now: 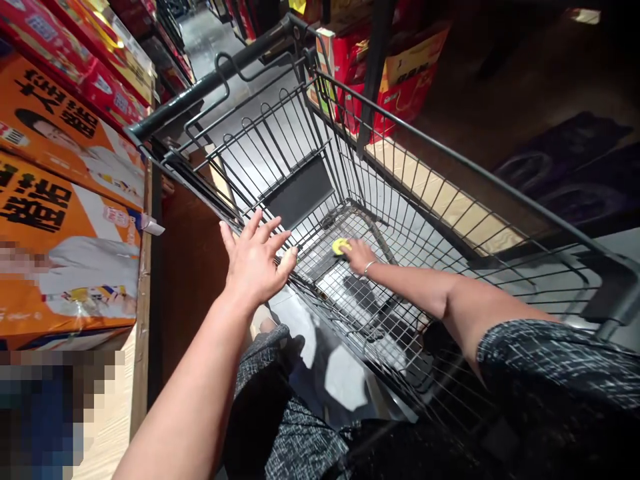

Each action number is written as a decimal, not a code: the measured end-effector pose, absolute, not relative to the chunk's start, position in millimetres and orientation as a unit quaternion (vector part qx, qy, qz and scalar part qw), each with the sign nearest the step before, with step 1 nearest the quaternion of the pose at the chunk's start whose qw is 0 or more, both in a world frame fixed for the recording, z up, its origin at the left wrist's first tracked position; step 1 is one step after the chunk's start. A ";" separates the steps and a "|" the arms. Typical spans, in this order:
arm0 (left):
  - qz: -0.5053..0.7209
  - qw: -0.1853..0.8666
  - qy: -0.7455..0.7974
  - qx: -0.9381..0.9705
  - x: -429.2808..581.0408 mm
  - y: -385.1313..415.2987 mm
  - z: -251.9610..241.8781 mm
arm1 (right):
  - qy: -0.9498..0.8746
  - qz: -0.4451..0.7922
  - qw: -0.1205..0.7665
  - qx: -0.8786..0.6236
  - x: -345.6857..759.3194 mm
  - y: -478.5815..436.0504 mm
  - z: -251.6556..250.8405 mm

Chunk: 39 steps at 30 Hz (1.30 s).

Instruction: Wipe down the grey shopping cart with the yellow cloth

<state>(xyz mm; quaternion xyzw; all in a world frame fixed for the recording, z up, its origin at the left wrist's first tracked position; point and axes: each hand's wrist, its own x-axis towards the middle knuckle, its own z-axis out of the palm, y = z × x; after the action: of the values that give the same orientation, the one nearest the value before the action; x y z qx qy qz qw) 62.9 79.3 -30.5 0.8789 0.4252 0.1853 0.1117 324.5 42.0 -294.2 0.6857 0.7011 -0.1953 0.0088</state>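
A dark wire shopping cart (410, 143) stands before me, its basket seen from above. Down inside it, near the wire floor, my right hand (359, 256) is closed on a small yellow thing (341, 247), perhaps a cloth or sponge; its exact kind does not show. A thin bracelet circles that wrist. My left hand (257, 259) is held over the cart's near side rim with fingers spread and nothing in them. Whether it touches the wire, I cannot tell. The cart's handle bar (200, 93) lies beyond it at the upper left.
Orange boxes (70, 247) with black lettering are stacked on a wood-edged shelf close at my left. Red packages (410, 87) stand on a low ledge beyond the cart. Grey aisle floor (213, 40) shows past the handle. My own legs (305, 433) are right beside the cart.
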 end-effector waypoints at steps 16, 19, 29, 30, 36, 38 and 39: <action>0.219 0.108 0.427 0.871 64.4 70.9 -38.0 | 0.773 -0.149 0.079 0.612 409.4 66.6 -281.0; 0.240 0.141 0.427 0.861 62.9 75.4 -39.7 | 0.717 -0.122 0.119 0.676 424.8 70.1 -274.4; 0.247 0.169 0.429 0.852 57.9 119.4 -42.6 | 0.780 -0.231 0.080 0.576 276.0 34.5 -274.5; 0.250 0.172 0.429 0.851 57.6 124.0 -42.7 | 0.799 -0.246 0.082 0.542 260.8 32.2 -272.5; 0.251 0.226 0.432 0.836 54.8 145.4 -40.6 | 0.864 -0.271 0.130 0.403 295.2 30.6 -259.4; 0.240 0.225 0.436 0.838 53.9 150.8 -39.2 | 0.857 -0.254 0.163 0.417 344.3 35.0 -255.9; 0.235 0.227 0.437 0.838 53.7 153.3 -38.7 | 0.843 -0.223 0.183 0.454 368.0 37.0 -254.5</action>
<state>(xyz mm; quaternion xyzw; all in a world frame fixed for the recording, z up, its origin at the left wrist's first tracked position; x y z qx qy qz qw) 53.7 153.3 -38.7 0.8382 0.4368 0.2349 0.2270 368.0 37.0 -254.5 0.4541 0.8430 -0.2229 0.1830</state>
